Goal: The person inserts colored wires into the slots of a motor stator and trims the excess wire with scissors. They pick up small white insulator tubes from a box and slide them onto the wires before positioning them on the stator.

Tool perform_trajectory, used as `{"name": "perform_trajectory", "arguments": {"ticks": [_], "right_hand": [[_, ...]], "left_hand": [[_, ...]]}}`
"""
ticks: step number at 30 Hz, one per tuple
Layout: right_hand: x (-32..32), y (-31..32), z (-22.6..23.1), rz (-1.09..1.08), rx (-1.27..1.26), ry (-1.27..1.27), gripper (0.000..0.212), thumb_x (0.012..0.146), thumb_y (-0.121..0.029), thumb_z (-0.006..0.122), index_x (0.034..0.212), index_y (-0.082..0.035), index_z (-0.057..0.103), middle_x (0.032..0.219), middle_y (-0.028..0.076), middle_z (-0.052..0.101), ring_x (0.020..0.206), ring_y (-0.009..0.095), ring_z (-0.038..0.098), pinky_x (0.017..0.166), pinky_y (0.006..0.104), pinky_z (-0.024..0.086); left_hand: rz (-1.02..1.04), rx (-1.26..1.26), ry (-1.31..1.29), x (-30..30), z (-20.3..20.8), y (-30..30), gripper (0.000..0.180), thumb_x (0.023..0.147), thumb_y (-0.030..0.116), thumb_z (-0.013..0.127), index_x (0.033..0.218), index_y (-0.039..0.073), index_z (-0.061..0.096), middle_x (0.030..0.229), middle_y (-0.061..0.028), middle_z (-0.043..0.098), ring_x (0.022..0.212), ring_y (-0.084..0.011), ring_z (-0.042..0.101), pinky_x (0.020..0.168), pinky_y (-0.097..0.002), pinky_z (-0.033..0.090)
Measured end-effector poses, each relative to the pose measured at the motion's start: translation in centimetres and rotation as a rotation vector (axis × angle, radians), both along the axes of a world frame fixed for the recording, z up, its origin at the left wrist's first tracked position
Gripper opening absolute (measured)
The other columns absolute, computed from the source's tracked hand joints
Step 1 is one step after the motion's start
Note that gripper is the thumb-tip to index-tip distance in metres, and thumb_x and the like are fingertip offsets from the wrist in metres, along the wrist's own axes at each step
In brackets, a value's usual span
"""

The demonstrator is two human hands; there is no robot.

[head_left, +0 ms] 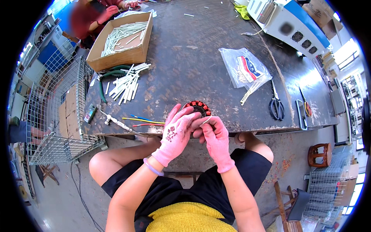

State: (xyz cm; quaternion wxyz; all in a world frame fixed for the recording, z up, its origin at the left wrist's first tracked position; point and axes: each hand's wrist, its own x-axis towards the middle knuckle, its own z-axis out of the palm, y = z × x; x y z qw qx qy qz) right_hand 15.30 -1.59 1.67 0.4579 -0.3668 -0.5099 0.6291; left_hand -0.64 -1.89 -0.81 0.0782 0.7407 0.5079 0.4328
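Note:
At the table's near edge is a round motor stator (199, 107) with a ring of red windings. My left hand (178, 129), in a pink glove, wraps its fingers over the stator's near left side and covers part of it. Yellow, blue and red wires (148, 121) stretch out to the left of that hand. My right hand (213, 135), also gloved, is closed beside the stator, with a thin white piece (206, 120) pinched between thumb and forefinger. The fingertips of both hands nearly meet, and their undersides are hidden.
White sleeve pieces fill a cardboard box (98, 63), with a loose pile (125, 85) nearby. A soldering iron (116, 121) lies at left. Rightward are a plastic bag (239, 65), scissors (276, 104) and a white-blue machine (293, 27). Another person's hand (108, 14) works beyond the box.

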Motion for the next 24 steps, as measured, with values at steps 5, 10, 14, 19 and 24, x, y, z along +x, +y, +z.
{"name": "perform_trajectory", "arguments": {"ticks": [5,10,14,19,24], "right_hand": [[-1.2,-3.8,-1.2,-0.176,-0.168,0.222,0.010,0.104,-0.018,0.054,0.107,-0.009,0.054,0.086,-0.001,0.054,0.067,0.003,0.041,0.056,0.0189,0.031],[-2.6,2.8,2.8,-0.096,-0.142,0.002,0.010,0.102,-0.006,0.048,0.105,-0.003,0.056,0.089,0.000,0.059,0.077,0.005,0.050,0.066,0.0216,0.043],[-2.4,4.9,3.6,-0.055,-0.147,-0.149,0.010,0.102,-0.006,0.048,0.105,0.000,0.056,0.092,0.003,0.062,0.080,0.007,0.054,0.069,0.0235,0.046],[2.6,7.8,2.1,-0.098,0.187,-0.400,0.015,0.099,-0.013,0.058,0.108,-0.004,0.067,0.090,0.002,0.066,0.076,0.010,0.059,0.071,0.0254,0.049],[10.4,10.7,2.8,-0.324,0.822,-1.495,0.011,0.088,-0.016,0.064,0.096,-0.012,0.070,0.112,0.003,0.061,0.104,0.025,0.058,0.084,0.0411,0.048]], "left_hand": [[0.065,0.059,0.063,0.6,-0.2,0.1,0.030,0.077,0.006,0.071,0.105,0.013,0.066,0.108,-0.0055,0.068,0.119,-0.0258,0.059,0.113,-0.0500,0.038],[0.010,0.068,0.151,0.3,0.4,0.6,0.023,0.073,0.007,0.074,0.094,0.011,0.064,0.094,-0.0038,0.065,0.113,-0.0259,0.061,0.113,-0.0509,0.039],[-0.004,0.094,0.136,0.9,0.5,0.9,0.024,0.072,0.006,0.074,0.093,0.009,0.063,0.093,-0.0050,0.065,0.112,-0.0274,0.061,0.112,-0.0530,0.039],[0.010,0.083,0.134,0.7,0.5,0.8,0.024,0.075,0.003,0.073,0.097,0.009,0.064,0.098,-0.0056,0.066,0.113,-0.0279,0.060,0.112,-0.0538,0.039],[0.024,0.083,0.132,1.0,1.0,0.5,0.026,0.078,0.003,0.071,0.102,0.011,0.065,0.101,-0.0053,0.066,0.115,-0.0274,0.060,0.113,-0.0535,0.036]]}}
